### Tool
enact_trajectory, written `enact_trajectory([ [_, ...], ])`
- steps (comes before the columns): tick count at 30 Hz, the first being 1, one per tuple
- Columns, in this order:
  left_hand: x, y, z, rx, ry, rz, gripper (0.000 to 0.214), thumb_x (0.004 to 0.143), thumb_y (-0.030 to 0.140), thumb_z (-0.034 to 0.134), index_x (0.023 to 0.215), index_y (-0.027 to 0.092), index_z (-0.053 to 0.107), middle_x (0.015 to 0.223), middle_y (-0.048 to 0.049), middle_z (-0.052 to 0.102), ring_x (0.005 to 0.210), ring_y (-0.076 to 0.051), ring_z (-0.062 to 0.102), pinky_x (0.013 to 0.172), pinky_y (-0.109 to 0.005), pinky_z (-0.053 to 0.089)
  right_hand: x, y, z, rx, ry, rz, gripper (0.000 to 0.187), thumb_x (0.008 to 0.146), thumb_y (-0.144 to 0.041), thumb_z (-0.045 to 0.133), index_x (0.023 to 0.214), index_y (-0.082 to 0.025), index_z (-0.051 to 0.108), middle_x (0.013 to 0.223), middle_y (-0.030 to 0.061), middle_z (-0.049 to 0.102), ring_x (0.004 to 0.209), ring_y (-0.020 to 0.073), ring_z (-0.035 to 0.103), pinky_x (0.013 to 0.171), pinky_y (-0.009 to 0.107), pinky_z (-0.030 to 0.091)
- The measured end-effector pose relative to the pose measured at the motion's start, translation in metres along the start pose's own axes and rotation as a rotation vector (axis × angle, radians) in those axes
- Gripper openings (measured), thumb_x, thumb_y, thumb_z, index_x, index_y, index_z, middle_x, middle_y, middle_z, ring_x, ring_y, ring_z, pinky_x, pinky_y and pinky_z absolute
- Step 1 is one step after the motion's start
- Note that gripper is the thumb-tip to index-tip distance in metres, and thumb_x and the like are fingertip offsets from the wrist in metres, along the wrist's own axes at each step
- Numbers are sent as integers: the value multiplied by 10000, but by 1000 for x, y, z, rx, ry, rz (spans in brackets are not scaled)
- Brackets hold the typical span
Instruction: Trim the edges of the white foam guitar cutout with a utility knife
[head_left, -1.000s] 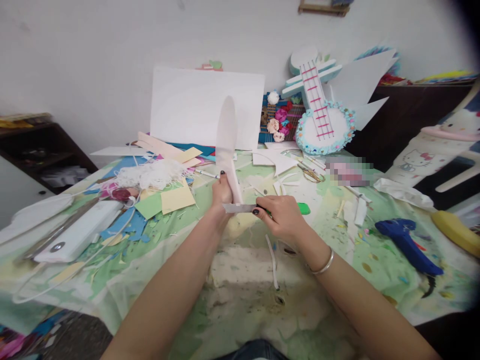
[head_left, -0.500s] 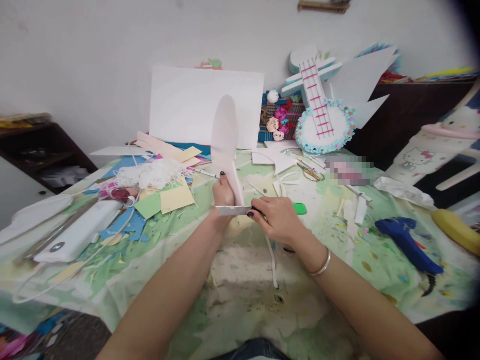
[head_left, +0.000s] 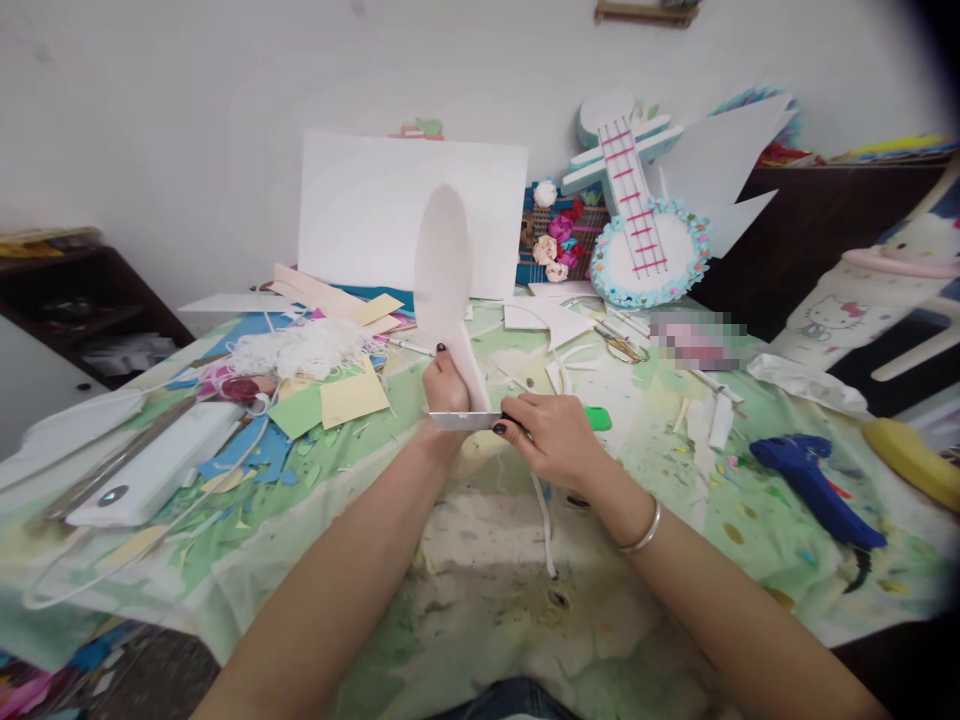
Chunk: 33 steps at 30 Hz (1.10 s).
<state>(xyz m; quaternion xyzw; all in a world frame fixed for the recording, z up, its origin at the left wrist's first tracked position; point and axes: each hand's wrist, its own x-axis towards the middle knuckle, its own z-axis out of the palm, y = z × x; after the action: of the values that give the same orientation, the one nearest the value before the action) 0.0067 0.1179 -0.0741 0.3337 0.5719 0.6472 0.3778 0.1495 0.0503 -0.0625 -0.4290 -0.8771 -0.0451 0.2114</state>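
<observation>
1. Holding the white piece (head_left: 442, 270) nearly upright, the left hand (head_left: 445, 388) is closed at its lower part, with the thumb up along the piece; the other fingers are mostly hidden.
2. The white piece is long, with a rounded upper end. It rises above and beyond the left hand, leaning slightly to the left, and its narrow lower part runs down along the right side of that hand.
3. The right hand (head_left: 555, 430) is closed in a fist around the handle of a knife (head_left: 463, 421). The green end of the handle projects to the right of the fist.
4. The knife blade points left and lies level across the lower end of the white piece, near the left wrist. Exact contact of the edge cannot be made out.
5. The white piece is therefore to the left of the right hand, with the blade between its lower end and the person.
6. Both hands are above the table (head_left: 480, 530). A white strip (head_left: 544, 530) lies below the right hand.
7. Behind the white piece stands a white board (head_left: 367, 210). To the left lies a yellow sheet (head_left: 355, 395); well apart to the right lies a blue glue gun (head_left: 821, 490).
</observation>
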Motion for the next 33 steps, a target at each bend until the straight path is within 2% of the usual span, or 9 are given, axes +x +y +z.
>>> enact_trajectory([
  [4,4,-3,1,40,-30,-76,439,867,514,393,590,184,478,494,-27,472,540,-160,498,502,-276,381,0,1,-1,19,8,5,368,941,-435,318,800,-192,555,676,7,562,603,132,459,547,277,147],
  [9,9,-6,3,-22,-55,-79,416,854,519,429,616,183,483,480,-8,451,535,-151,486,501,-277,393,0,3,-1,35,20,7,367,937,-441,323,795,-196,557,660,1,546,604,132,461,549,274,154],
  [17,11,-7,3,-85,-43,-76,457,777,622,487,634,189,472,519,21,432,490,-128,468,464,-257,368,1,8,-4,36,-6,72,387,935,-429,320,753,-190,565,653,13,561,602,135,469,546,279,154],
  [24,10,-7,3,-54,-29,-35,441,810,589,460,600,201,443,502,19,412,480,-131,444,457,-260,329,1,6,-3,18,-14,65,362,930,-417,334,772,-192,569,667,15,573,602,139,470,548,279,150],
  [33,-4,-3,5,42,-19,-25,403,904,438,346,588,203,432,513,3,441,496,-130,434,491,-267,329,1,4,1,29,3,28,311,936,-383,356,815,-191,569,704,15,593,633,142,492,560,282,169],
])
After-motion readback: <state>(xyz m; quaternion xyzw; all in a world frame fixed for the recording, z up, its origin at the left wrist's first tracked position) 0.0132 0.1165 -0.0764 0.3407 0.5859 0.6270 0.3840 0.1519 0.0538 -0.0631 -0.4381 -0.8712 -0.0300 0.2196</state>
